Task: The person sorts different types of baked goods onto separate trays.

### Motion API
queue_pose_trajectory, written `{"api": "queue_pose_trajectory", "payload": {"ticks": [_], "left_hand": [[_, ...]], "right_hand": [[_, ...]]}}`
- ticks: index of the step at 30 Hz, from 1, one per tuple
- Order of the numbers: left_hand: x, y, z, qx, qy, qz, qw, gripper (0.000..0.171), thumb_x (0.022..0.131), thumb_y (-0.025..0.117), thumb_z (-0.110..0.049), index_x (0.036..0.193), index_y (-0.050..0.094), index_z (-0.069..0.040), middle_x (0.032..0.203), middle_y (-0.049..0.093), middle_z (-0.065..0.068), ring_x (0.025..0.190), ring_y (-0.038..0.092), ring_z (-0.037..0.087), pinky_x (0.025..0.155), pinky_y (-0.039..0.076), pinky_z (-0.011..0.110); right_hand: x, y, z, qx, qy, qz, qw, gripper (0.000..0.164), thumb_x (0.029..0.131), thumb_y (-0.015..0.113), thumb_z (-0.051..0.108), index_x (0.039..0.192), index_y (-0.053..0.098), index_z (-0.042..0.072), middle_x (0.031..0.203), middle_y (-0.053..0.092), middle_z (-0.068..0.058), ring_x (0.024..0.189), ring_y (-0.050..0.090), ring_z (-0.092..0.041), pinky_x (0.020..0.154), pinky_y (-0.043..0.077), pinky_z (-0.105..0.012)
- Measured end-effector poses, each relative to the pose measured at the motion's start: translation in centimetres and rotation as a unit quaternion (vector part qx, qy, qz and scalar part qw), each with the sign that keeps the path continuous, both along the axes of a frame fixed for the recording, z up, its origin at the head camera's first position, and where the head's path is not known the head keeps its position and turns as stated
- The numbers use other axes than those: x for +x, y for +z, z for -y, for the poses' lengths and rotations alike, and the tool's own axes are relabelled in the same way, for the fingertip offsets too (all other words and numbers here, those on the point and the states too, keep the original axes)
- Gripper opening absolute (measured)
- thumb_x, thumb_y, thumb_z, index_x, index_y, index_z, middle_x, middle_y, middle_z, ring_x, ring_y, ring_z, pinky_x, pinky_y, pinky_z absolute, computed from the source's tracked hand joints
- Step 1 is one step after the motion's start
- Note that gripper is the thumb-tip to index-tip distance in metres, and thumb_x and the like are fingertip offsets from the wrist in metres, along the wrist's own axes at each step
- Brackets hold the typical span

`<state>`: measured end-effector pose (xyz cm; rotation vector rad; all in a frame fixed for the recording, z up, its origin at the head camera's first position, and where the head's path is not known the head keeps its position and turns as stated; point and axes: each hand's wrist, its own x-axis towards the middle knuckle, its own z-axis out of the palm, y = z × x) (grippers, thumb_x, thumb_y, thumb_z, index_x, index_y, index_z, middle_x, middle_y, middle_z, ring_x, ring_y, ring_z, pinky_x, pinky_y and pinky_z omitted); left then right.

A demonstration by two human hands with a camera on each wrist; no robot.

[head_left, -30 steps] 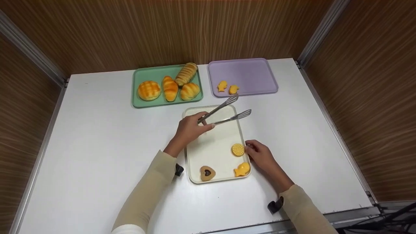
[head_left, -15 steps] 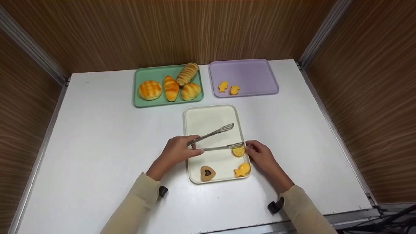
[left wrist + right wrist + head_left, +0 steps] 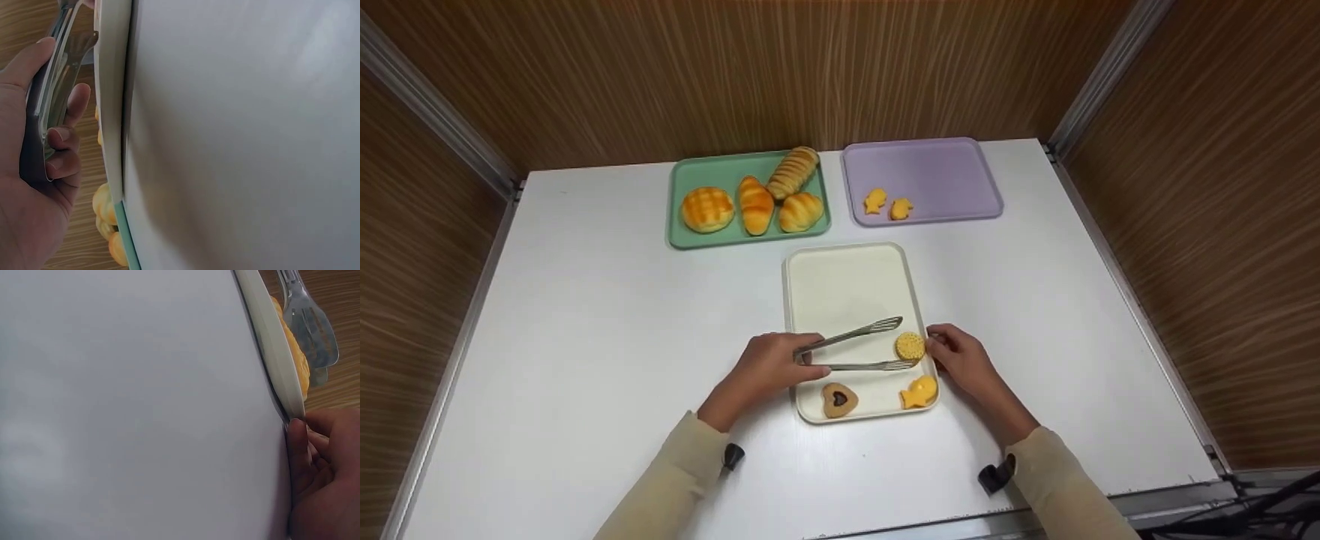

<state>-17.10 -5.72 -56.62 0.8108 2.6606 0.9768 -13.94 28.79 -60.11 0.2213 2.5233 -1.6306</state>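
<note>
My left hand (image 3: pixel 769 366) holds metal tongs (image 3: pixel 883 325) with slotted ends over the cream tray (image 3: pixel 847 281). The two arms of the tongs are spread apart, and their ends point right. A round yellow biscuit (image 3: pixel 910 346) lies by the tray's right rim; the lower end of the tongs overlaps its bottom edge in the head view. Thumb and fingers of my right hand (image 3: pixel 966 361) pinch the tray's right rim beside the biscuit. On the tray's near side are a heart-shaped cookie (image 3: pixel 838 400) with a dark centre and a yellow fish-shaped biscuit (image 3: pixel 919 391).
Behind on the left, a green tray (image 3: pixel 681 169) carries several breads (image 3: pixel 707 209). A purple tray (image 3: pixel 952 176) to its right holds two small fish-shaped biscuits (image 3: pixel 875 200). Wood-patterned panels (image 3: pixel 780 75) enclose the white table (image 3: pixel 585 315) at the back and sides.
My left hand has come nearer and left with the tongs, from the tray's far half to beside the round biscuit. My right hand stays at the rim.
</note>
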Motion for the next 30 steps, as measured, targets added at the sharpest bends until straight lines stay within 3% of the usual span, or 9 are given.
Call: {"api": "queue_pose_trajectory", "payload": {"ticks": [10, 14, 19, 24, 30], "left_hand": [[0.0, -0.5, -1.0, -0.009, -0.015, -0.015, 0.9997, 0.038, 0.086, 0.075, -0.05, 0.117, 0.071, -0.028, 0.079, 0.061, -0.015, 0.074, 0.056, 0.01, 0.073, 0.047, 0.033], [-0.1, -0.5, -1.4, -0.02, -0.028, -0.04, 0.9986, 0.042, 0.088, 0.074, -0.05, 0.122, 0.071, -0.025, 0.094, 0.07, -0.01, 0.085, 0.064, 0.011, 0.079, 0.051, 0.038], [0.0, -0.4, -1.7, -0.033, -0.034, -0.072, 0.9963, 0.044, 0.09, 0.073, -0.048, 0.124, 0.07, -0.02, 0.118, 0.069, -0.006, 0.103, 0.068, 0.012, 0.086, 0.054, 0.041], [0.1, -0.3, -2.0, -0.039, -0.033, -0.091, 0.9945, 0.039, 0.093, 0.071, -0.044, 0.121, 0.071, -0.019, 0.111, 0.072, -0.005, 0.098, 0.069, 0.013, 0.082, 0.055, 0.039], [0.2, -0.3, -2.3, -0.045, -0.022, -0.089, 0.9947, 0.035, 0.093, 0.07, -0.043, 0.12, 0.071, -0.02, 0.107, 0.074, -0.004, 0.096, 0.07, 0.014, 0.08, 0.054, 0.041]], "right_hand": [[0.0, -0.1, 0.0, 0.007, -0.001, -0.009, 1.0, 0.028, 0.099, 0.063, 0.014, 0.123, 0.065, 0.0, 0.096, 0.064, -0.009, 0.077, 0.058, -0.012, 0.068, 0.049, -0.022], [0.0, 0.0, 0.0, 0.007, -0.004, -0.015, 1.0, 0.027, 0.098, 0.064, 0.013, 0.122, 0.066, 0.001, 0.094, 0.064, -0.008, 0.075, 0.057, -0.013, 0.067, 0.049, -0.022], [0.0, -0.1, 0.0, 0.01, -0.006, -0.015, 1.0, 0.027, 0.099, 0.064, 0.013, 0.122, 0.066, 0.001, 0.093, 0.064, -0.006, 0.074, 0.057, -0.012, 0.067, 0.048, -0.023], [0.1, 0.0, -0.1, 0.021, -0.001, -0.012, 1.0, 0.028, 0.1, 0.063, 0.015, 0.124, 0.066, 0.002, 0.097, 0.066, -0.009, 0.079, 0.058, -0.013, 0.069, 0.049, -0.023], [0.1, 0.0, 0.0, 0.028, 0.005, -0.011, 1.0, 0.029, 0.1, 0.062, 0.016, 0.126, 0.065, 0.001, 0.102, 0.067, -0.012, 0.082, 0.059, -0.014, 0.071, 0.05, -0.023]]}}
